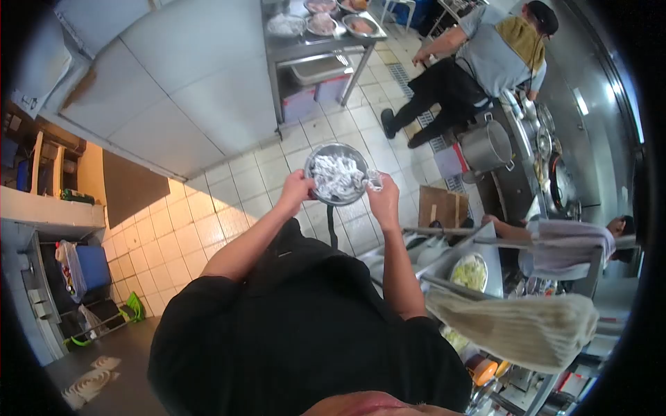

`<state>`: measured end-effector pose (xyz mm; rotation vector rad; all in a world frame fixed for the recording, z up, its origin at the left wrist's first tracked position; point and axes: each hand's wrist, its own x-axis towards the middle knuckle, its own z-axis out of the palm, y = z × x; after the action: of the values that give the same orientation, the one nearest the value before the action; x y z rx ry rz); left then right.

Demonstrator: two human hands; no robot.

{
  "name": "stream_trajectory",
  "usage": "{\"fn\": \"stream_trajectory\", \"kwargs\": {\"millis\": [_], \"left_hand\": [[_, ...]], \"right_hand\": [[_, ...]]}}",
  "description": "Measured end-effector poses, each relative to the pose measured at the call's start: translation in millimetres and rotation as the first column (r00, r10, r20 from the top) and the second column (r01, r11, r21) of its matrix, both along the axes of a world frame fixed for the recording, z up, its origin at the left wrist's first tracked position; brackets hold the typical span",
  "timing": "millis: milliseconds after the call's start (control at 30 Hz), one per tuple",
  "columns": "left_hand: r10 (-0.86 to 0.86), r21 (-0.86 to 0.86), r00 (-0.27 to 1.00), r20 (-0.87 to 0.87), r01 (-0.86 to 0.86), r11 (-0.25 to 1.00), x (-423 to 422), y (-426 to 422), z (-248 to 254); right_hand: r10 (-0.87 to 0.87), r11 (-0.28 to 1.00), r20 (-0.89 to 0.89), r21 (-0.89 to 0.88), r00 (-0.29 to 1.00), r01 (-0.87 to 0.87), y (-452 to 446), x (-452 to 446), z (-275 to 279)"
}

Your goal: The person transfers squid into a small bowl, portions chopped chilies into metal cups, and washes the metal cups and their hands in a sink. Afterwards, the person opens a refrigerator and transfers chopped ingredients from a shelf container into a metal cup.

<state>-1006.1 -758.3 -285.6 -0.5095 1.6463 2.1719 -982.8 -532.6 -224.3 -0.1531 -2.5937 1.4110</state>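
A round metal bowl (310, 165) is held out in front of my body above the tiled floor. In it lies a heap of white, lumpy pieces (338, 175); whether they are flour-coated or wrapped in film, I cannot tell. My left hand (297, 191) grips the bowl's left rim, fingers closed around the edge. On the opposite side my right hand (383, 200) is closed at the right rim, with a shiny, clear-looking bit (374, 181) by its fingertips. The undersides of both grips are hidden.
A metal table (326, 43) with several filled bowls stands ahead. To the right, a person (479, 62) works at a stove beside a large pot (487, 145). Closer right are a rack with a hanging cloth (513, 326), a cardboard box (442, 206) and another person (555, 243).
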Motion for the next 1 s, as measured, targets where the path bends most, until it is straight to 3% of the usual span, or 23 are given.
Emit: {"fn": "stream_trajectory", "kwargs": {"millis": [100, 133, 233, 400, 533, 667, 767, 800, 900, 933, 1000], "left_hand": [[-0.071, 0.006, 0.997, -0.042, 0.072, 0.997, -48, -11, 10], [-0.098, 0.005, 0.994, -0.05, 0.099, 0.995, -58, -13, 12], [-0.091, 0.001, 0.996, -0.019, 0.091, 0.996, -90, -28, 19], [0.097, 0.07, 0.995, 0.033, -0.099, 0.993, -150, -56, 8], [0.225, 0.123, 0.974, 0.001, -0.223, 0.967, -217, -69, -3], [0.366, 0.063, 0.93, 0.043, -0.368, 0.928, -289, -74, -22], [0.543, 0.111, 0.837, 0.071, -0.547, 0.829, -336, -68, -13], [0.571, 0.099, 0.818, 0.074, -0.576, 0.812, -350, -66, -8], [0.637, 0.078, 0.767, 0.076, -0.641, 0.763, -389, -61, -2], [0.651, 0.078, 0.756, 0.071, -0.655, 0.752, -400, -61, -7], [0.677, 0.069, 0.733, 0.073, -0.681, 0.729, -415, -57, -15]], "right_hand": [[0.196, 0.877, -0.176, 0.471, 0.965, -0.093, -41, -46, 10], [0.256, 0.838, -0.144, 0.526, 0.956, -0.145, -49, -62, 3], [0.217, 0.863, 0.055, 0.456, 0.975, -0.218, -67, -110, -11], [0.248, 0.929, -0.142, 0.315, 0.958, -0.194, -89, -207, 9], [0.53, 0.821, -0.076, 0.293, 0.845, -0.489, -106, -288, 14], [0.426, 0.902, -0.187, 0.157, 0.885, -0.401, -95, -395, -8], [0.257, 0.869, 0.081, -0.455, 0.963, -0.194, -83, -478, -38], [0.222, 0.832, 0.165, -0.545, 0.961, -0.099, -81, -498, -44], [0.222, 0.82, 0.336, -0.572, 0.915, 0.011, -74, -550, -72], [0.227, 0.801, 0.395, -0.596, 0.89, 0.06, -74, -572, -105], [0.29, 0.709, 0.483, -0.688, 0.826, 0.153, -78, -595, -108]]}}
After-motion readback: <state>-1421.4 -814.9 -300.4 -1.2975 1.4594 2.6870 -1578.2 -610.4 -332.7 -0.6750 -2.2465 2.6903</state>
